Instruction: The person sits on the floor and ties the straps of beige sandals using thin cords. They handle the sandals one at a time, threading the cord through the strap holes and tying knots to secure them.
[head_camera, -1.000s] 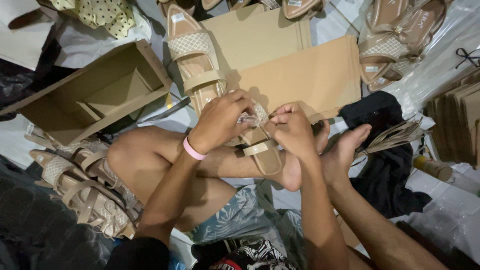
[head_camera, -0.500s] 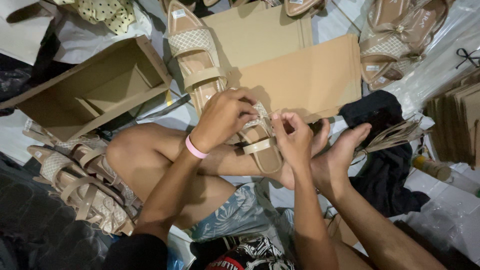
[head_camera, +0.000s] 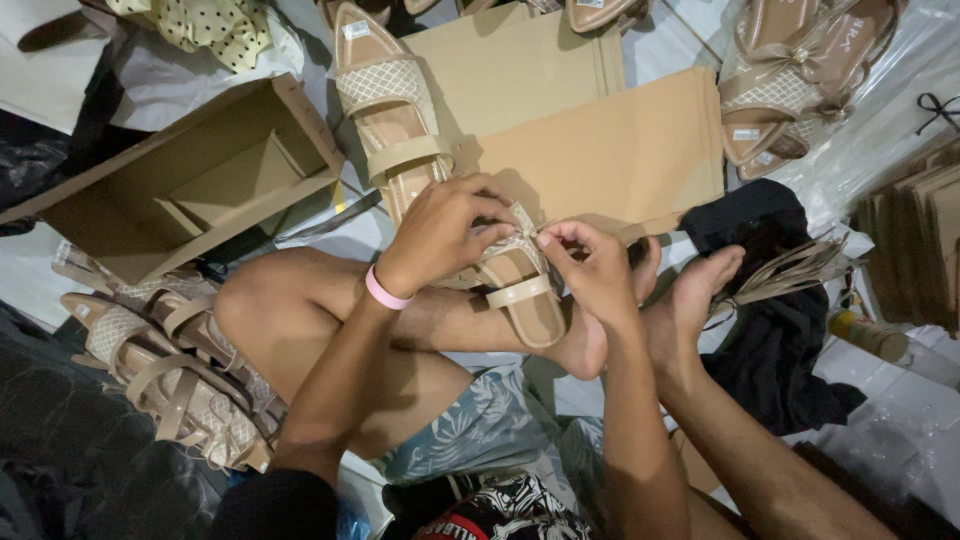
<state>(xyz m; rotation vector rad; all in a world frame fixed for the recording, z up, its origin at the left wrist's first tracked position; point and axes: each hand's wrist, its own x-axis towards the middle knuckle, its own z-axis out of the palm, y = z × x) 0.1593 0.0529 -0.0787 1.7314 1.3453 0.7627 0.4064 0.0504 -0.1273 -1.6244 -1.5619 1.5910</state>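
Beige and flat, a pointed sandal (head_camera: 520, 285) lies across the person's crossed shin at the centre of the view, its toe toward twelve o'clock and its heel strap toward five. The left hand (head_camera: 440, 232), with a pink band (head_camera: 383, 292) at its wrist, curls over the shoe from nine o'clock, fingers pressed together on a small woven bow (head_camera: 522, 232) on the upper. The right hand (head_camera: 592, 268) comes in from three o'clock, thumb and forefinger pinched shut on the same bow, so both hands meet on it.

At twelve o'clock from the hands a matching sandal (head_camera: 385, 110) lies flat on sheets of tan cardboard (head_camera: 610, 150). An open cardboard box (head_camera: 190, 185) sits at ten o'clock. A heap of the same strappy sandals (head_camera: 165, 370) lies at eight o'clock beside the knee, and another pair (head_camera: 790, 85) rests at two o'clock on clear plastic. A black cloth (head_camera: 770, 300) spreads at three o'clock, just past the bare foot (head_camera: 690, 300), and a stack of brown paper pieces (head_camera: 915, 235) stands beyond it.
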